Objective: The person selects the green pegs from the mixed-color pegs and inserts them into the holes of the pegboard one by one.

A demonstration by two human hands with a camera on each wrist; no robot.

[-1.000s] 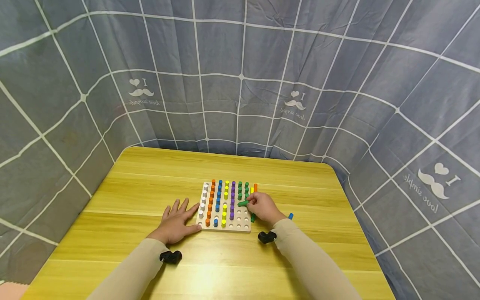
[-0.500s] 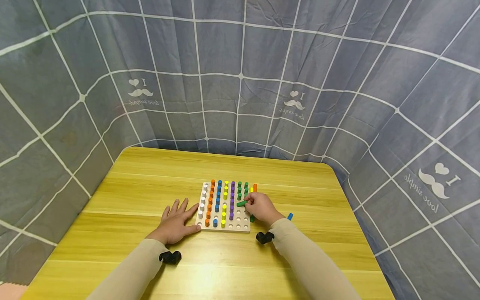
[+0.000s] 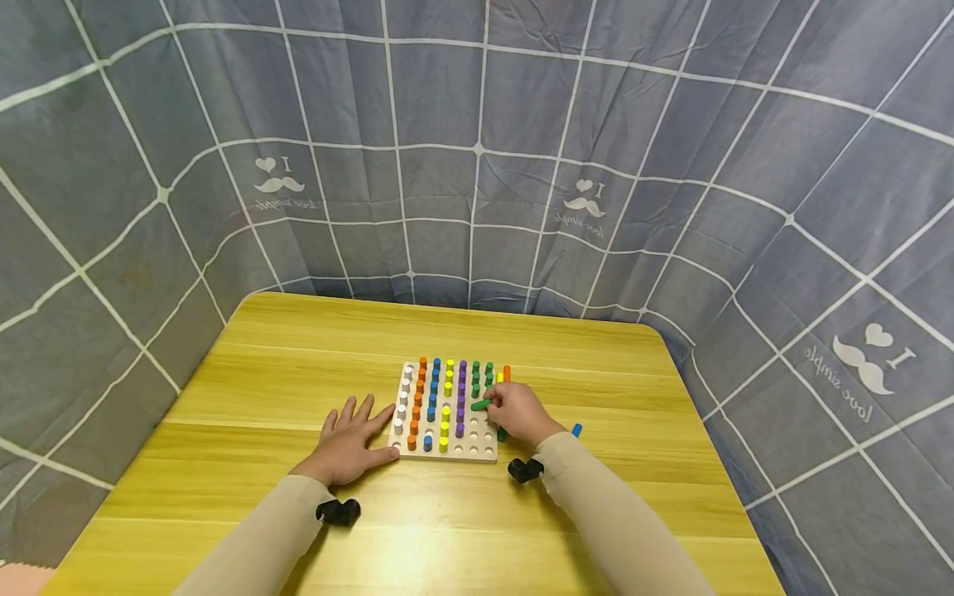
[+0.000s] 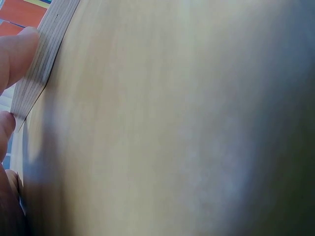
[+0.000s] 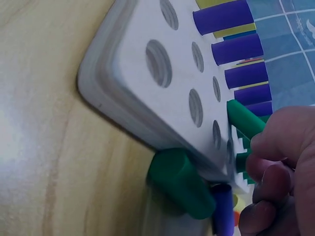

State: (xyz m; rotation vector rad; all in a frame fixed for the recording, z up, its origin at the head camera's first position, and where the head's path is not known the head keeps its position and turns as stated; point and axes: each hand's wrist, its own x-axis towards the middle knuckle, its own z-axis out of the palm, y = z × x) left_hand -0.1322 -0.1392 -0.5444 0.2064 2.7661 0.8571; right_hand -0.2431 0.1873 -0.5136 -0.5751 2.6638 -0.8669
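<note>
Yellow wooden counter (image 3: pixel 298 372) before grey checked cloth: pale wooden pegboard (image 3: pixel 477 451) mostly filled with coloured pegs, near-right holes vacant; right hand (image 3: pixel 519 411) pinching short green cylindrical peg (image 3: pixel 481 405) over board; left hand (image 3: pixel 350 443) flat, fingers spread, steadying board's edge.

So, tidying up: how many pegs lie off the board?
5: orange, yellow, blue and green along the board's right edge, another blue right of the right hand, which may hide more.

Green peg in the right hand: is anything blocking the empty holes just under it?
Nothing visible does. The right hand pinches the green peg above the pegboard, and the holes below its tip are bare; purple pegs stand one column aside.
</note>
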